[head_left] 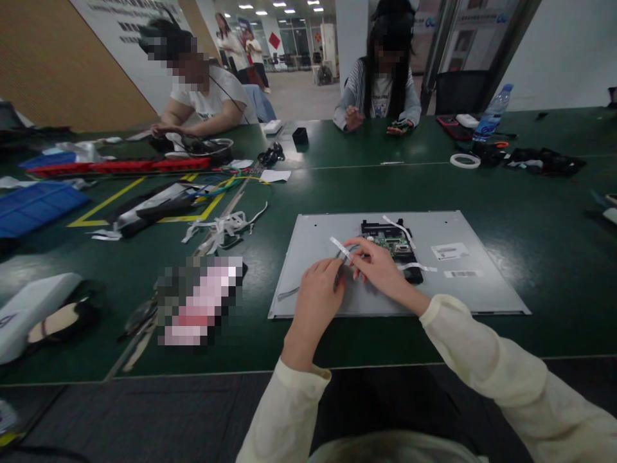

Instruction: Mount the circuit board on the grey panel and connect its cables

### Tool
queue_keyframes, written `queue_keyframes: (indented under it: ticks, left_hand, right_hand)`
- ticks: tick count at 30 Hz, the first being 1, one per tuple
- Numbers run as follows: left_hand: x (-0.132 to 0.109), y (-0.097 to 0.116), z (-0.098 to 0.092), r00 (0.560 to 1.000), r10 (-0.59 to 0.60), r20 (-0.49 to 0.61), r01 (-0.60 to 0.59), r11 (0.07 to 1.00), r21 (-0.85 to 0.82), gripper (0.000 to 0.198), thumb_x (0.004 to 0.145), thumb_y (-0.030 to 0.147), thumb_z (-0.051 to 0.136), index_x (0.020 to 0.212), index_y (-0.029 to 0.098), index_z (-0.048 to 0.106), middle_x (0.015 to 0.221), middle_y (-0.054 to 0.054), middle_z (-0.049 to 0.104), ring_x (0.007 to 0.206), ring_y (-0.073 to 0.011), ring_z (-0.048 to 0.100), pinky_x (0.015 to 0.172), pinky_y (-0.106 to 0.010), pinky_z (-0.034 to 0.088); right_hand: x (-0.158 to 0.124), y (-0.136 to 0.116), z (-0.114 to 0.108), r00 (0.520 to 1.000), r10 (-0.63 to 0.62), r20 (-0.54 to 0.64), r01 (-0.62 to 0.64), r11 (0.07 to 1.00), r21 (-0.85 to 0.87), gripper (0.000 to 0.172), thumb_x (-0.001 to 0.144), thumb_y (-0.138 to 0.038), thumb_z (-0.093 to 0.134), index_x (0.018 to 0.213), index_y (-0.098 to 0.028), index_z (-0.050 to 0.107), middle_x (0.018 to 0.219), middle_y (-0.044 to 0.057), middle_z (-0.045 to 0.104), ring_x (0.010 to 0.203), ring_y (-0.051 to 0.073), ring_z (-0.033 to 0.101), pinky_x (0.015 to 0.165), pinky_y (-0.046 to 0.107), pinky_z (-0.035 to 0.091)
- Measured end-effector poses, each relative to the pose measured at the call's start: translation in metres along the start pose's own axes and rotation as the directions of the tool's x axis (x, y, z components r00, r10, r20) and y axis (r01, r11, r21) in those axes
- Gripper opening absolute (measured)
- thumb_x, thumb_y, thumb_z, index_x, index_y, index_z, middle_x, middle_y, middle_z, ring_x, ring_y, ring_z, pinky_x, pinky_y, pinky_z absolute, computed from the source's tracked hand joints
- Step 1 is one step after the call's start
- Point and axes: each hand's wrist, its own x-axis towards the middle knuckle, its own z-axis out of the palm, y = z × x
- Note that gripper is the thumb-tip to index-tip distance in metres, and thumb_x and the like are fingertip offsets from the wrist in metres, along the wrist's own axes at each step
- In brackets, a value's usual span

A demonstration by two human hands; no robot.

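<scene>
A flat grey-white panel (308, 238) lies on the green table in front of me. On it sits a green circuit board (398, 244) in a black frame, with one white strip (401, 230) across its top and another white strip (421, 267) over its lower part. My left hand (321, 286) is closed over the panel's left half around a thin grey flat cable (288, 294), whose loose end trails leftward. Beside it, my right hand (378, 265) pinches a short white tape strip (340, 247) next to the cable. The fingertips partly hide where strip and cable meet.
Left of the panel lie a phone (207, 302) and a tangle of white strips (224, 226). Farther left are a blue tray (41, 206) and red parts (125, 167). A tape roll (465, 161) and a water bottle (494, 112) stand at the back right. Two people sit opposite.
</scene>
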Motion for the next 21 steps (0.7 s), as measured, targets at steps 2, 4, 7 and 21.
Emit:
queue_keyframes:
  ticks: [2,4,7,21]
  left_hand:
    - [0.0,-0.001,0.001,1.0,0.003,-0.004,-0.003,1.0,-0.011,0.031,0.082,0.009,0.05,0.111,0.019,0.056,0.111,-0.007,0.063,0.103,-0.0219,0.058,0.091,-0.039,0.046]
    - [0.0,-0.001,0.002,1.0,0.008,-0.01,-0.009,1.0,-0.024,0.028,0.083,0.009,0.05,0.109,0.018,0.058,0.112,-0.007,0.063,0.104,-0.022,0.057,0.093,-0.039,0.046]
    - [-0.001,-0.002,0.003,1.0,0.011,-0.026,-0.012,0.999,-0.041,0.029,0.081,0.008,0.051,0.107,0.019,0.059,0.114,-0.007,0.063,0.106,-0.0223,0.057,0.095,-0.041,0.045]
    - [0.001,0.0,0.0,0.995,-0.022,-0.095,0.016,0.998,-0.066,0.027,0.085,0.008,0.044,0.108,0.019,0.053,0.107,-0.008,0.06,0.103,-0.022,0.056,0.092,-0.039,0.046]
  right_hand:
    - [-0.001,-0.003,0.0,0.999,-0.035,-0.027,0.036,0.999,0.012,0.024,0.085,-0.029,0.051,0.107,-0.023,0.058,0.075,-0.002,0.059,0.052,0.007,0.057,0.044,0.017,0.044]
    - [0.0,-0.004,0.0,0.999,-0.039,-0.035,0.04,0.999,0.024,0.023,0.084,-0.03,0.051,0.105,-0.023,0.06,0.076,-0.001,0.06,0.052,0.007,0.057,0.045,0.018,0.044]
    - [0.002,0.0,0.0,1.0,0.021,0.002,-0.021,1.0,0.01,0.022,0.084,-0.031,0.052,0.1,-0.02,0.062,0.074,0.0,0.061,0.05,0.008,0.056,0.043,0.019,0.043]
    - [0.003,0.003,-0.001,0.992,0.124,0.003,-0.123,0.985,-0.118,0.02,0.08,-0.019,0.051,0.092,-0.018,0.066,0.064,-0.001,0.06,0.044,0.008,0.048,0.047,0.023,0.041]
